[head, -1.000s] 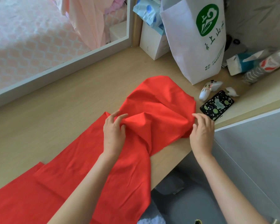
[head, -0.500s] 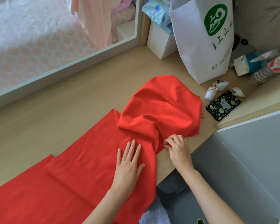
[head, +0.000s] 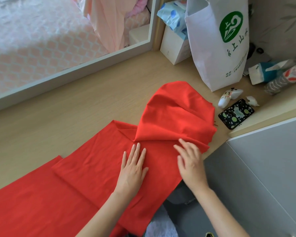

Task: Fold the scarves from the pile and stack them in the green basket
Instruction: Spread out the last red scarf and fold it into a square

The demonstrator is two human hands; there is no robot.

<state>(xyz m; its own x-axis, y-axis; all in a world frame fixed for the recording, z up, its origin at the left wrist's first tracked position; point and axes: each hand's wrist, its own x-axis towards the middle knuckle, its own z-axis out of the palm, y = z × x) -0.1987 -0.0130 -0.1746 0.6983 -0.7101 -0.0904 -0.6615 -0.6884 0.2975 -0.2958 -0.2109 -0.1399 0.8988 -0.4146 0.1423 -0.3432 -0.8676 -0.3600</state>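
Hands rest on the red scarf [head: 96, 168], which lies in a long band across the wooden desk [head: 67, 124]. The scarf's near edge hangs off the desk front and its far end is bunched in a loose hump. The left hand [head: 132, 170] lies palm down on the scarf's flat middle, fingers straight and slightly spread, holding nothing. The right hand [head: 190, 161] lies on the scarf at the foot of the hump, fingers straight, touching the cloth without gripping it.

A grey cabinet [head: 263, 168] stands to the right of the scarf, below desk level. Just right of the hump lie 1 dark phone [head: 236, 114] with green dots, 1 white controller [head: 229, 98] and 1 crumpled tissue [head: 252, 101]. Farther right of the scarf lie 1 tissue pack [head: 263, 72] and 1 plastic bottle [head: 285, 80].

Beyond the hump stands 1 white paper bag [head: 212, 48] with a green logo. Its mouth is open, but what it holds cannot be told. Farther beyond the scarf, 1 white box [head: 173, 47] has a blue-dotted packet [head: 171, 16] at its top; whether the packet sits in or on the box cannot be told. A pale-framed mirror [head: 75, 70] runs beyond the scarf's left stretch.
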